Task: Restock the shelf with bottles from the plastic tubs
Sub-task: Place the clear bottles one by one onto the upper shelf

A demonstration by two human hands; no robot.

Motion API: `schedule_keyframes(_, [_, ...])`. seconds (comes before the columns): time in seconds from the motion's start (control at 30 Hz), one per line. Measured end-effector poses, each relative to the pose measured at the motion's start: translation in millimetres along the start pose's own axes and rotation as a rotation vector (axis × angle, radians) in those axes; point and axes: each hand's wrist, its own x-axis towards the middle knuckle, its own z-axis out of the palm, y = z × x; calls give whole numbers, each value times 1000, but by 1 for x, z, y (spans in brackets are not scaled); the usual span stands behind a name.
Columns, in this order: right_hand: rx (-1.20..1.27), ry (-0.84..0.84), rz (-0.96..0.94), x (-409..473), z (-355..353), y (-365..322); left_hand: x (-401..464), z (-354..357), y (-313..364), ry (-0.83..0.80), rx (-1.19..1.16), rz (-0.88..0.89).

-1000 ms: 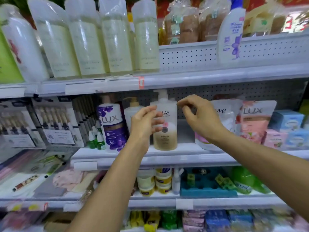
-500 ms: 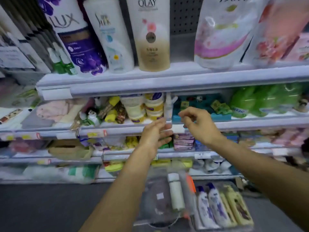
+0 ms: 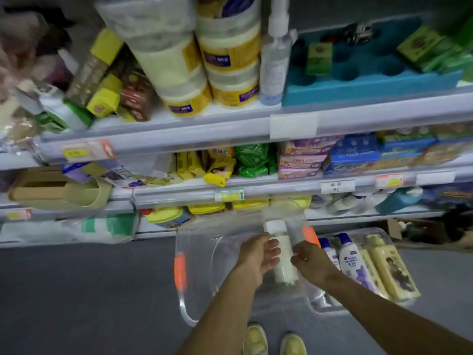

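Observation:
A white bottle (image 3: 284,265) with a white cap lies alone in the left clear plastic tub (image 3: 194,242) on the floor. My left hand (image 3: 257,256) curls against its left side and my right hand (image 3: 313,261) pinches its right side, so both hold it low in the tub. The right clear tub (image 3: 384,233) holds several bottles: white ones with blue caps (image 3: 352,260) and yellow ones (image 3: 391,267). The shelf (image 3: 179,135) rises in front of the tubs.
Stacked cream jars (image 3: 227,60), a slim spray bottle (image 3: 273,60) and a blue foam tray (image 3: 371,83) fill the upper shelf. Lower shelves carry packets and boxes. The left tub has orange handles (image 3: 180,272). Grey floor spreads to the left; my shoes (image 3: 275,342) stand below.
My view has tipped down from the shelf to the floor tubs. Both hands dropped from shelf height into the left tub and closed on the white bottle.

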Motion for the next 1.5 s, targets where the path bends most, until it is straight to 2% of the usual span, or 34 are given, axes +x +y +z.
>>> schedule_keyframes(0.2, [-16,-67,162,52,52,52,94,-17,-59,36,70,-112])
schedule_keyframes(0.37, [-27,34,218,100,93,71,156,-24,-89,59,120,-139])
schedule_keyframes(0.53, [31,51,305,136,123,92,211,-22,-114,63,-5,-170])
schedule_keyframes(0.67, [25,45,357,154,138,107,233,-19,-127,-27,-87,-189])
schedule_keyframes(0.87, [126,4,341,159,132,109,225,-25,-121,-37,-36,-200])
schedule_keyframes(0.97, [339,-94,358,149,117,104,213,-35,-115,-39,-40,-192])
schedule_keyframes(1.13, [661,-394,272,109,85,82,174,-42,-91,-56,-139,-169])
schedule_keyframes(1.3, [784,-608,192,76,64,50,128,-49,-58,-78,-169,-93])
schedule_keyframes(1.5, [827,-759,50,23,26,1,55,-62,-21,-138,-45,4])
